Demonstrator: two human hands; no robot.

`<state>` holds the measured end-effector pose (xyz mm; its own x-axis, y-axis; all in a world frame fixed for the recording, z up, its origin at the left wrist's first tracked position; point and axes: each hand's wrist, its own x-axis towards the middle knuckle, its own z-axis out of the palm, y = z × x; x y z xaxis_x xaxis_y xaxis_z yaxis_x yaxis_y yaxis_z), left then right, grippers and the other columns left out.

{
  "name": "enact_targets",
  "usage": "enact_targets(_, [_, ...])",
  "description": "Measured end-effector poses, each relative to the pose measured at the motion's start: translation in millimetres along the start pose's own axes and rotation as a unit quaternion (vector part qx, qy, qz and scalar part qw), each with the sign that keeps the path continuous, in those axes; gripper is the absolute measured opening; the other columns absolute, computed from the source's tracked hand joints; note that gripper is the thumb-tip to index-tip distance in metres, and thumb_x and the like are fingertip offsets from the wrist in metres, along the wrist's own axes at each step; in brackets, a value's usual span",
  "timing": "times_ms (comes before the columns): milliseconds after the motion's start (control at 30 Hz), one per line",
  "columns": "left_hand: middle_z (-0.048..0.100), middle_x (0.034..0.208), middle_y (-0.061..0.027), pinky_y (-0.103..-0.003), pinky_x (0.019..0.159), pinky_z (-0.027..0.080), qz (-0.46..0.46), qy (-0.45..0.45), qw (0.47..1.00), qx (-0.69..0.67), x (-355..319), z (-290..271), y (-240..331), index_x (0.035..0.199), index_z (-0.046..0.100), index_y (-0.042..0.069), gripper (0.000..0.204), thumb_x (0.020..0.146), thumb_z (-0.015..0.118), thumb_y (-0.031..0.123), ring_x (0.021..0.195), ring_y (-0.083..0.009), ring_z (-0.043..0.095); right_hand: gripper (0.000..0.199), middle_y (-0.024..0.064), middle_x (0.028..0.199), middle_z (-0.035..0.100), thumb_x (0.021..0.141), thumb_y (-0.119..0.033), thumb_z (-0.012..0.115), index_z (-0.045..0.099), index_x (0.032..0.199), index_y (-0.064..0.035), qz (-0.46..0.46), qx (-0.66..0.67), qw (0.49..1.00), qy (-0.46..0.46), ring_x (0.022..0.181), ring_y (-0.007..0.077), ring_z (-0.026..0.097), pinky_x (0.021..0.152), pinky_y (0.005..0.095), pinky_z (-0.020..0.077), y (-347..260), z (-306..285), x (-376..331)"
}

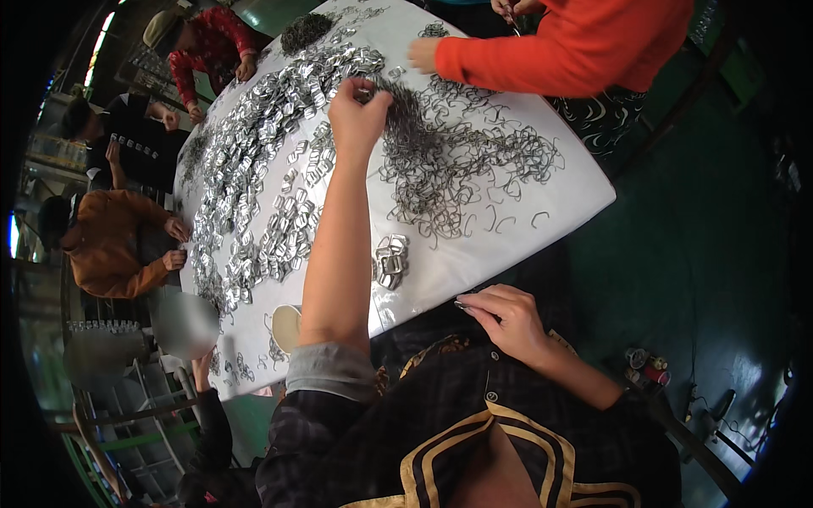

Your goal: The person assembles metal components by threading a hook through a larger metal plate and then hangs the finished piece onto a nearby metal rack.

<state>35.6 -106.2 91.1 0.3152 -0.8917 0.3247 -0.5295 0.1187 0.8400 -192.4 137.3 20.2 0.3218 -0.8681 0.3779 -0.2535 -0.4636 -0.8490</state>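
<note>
Even, fairly bright light falls on the white table (542, 182), which nearly glares; the floor (703, 254) stays dim, with a pale sheen at lower right; a window (100, 38) glows upper left, perhaps daylight; edges bend and blacken; one patch at left is blurred

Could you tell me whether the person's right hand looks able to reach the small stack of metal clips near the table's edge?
Probably yes: the right hand rests just below the small clip stack, nothing between.
</note>
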Motion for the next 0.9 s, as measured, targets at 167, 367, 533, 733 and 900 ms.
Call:
enact_targets(167, [0.067,0.09,-0.0176,-0.035,0.069,0.052,0.08,0.037,0.995,0.039,16,2,-10,0.106,0.061,-0.002,0.049,0.072,0.08,0.028,0.077,-0.0247,0.065,0.014,0.0076,0.078,0.066,0.078,-0.005,0.07,0.07,0.092,-0.0054,-0.004,0.001,1.0,-0.006,0.067,0.0254,0.062,0.062,0.0336,0.0501,-1,1,1])
enact_targets(367, [0.065,0.109,-0.0196,-0.035,0.078,0.052,0.075,-0.227,0.961,0.142,-27,7,2,0.11,0.066,0.0,0.041,0.075,0.077,0.019,0.092,-0.0326,0.065,0.015,0.0086,0.078,0.067,0.077,-0.003,0.07,0.071,0.092,-0.0045,-0.005,0.0,1.0,-0.002,0.068,0.0253,0.063,0.063,0.034,0.0505,1,3,1])
enact_targets(533, [0.064,0.114,-0.0152,-0.039,0.089,0.05,0.3,-0.279,0.894,0.181,-93,30,-38,0.101,0.07,0.003,0.025,0.079,0.061,-0.002,0.101,-0.033,0.06,0.015,0.0086,0.079,0.067,0.078,-0.004,0.07,0.07,0.093,-0.0047,-0.007,0.001,1.0,-0.017,0.07,0.0263,0.064,0.064,0.0352,0.0507,2,2,1])
enact_targets(733, [0.068,0.1,-0.0116,-0.037,0.086,0.05,0.23,-0.353,0.881,0.215,-115,-2,-44,0.09,0.072,0.003,0.022,0.073,0.059,-0.004,0.096,-0.0313,0.061,0.016,0.0088,0.078,0.066,0.078,-0.004,0.07,0.07,0.093,-0.0044,-0.004,0.003,1.0,-0.013,0.069,0.0266,0.063,0.064,0.0355,0.0505,2,1,-1])
enact_targets(900, [0.068,0.088,-0.0115,-0.039,0.078,0.052,0.167,-0.304,0.914,0.211,-108,-15,-35,0.081,0.072,0.003,0.014,0.073,0.061,-0.002,0.084,-0.0321,0.064,0.016,0.0088,0.078,0.067,0.078,-0.004,0.07,0.07,0.093,-0.0044,-0.003,0.009,1.0,-0.016,0.07,0.0264,0.063,0.064,0.0353,0.0506,4,3,0])
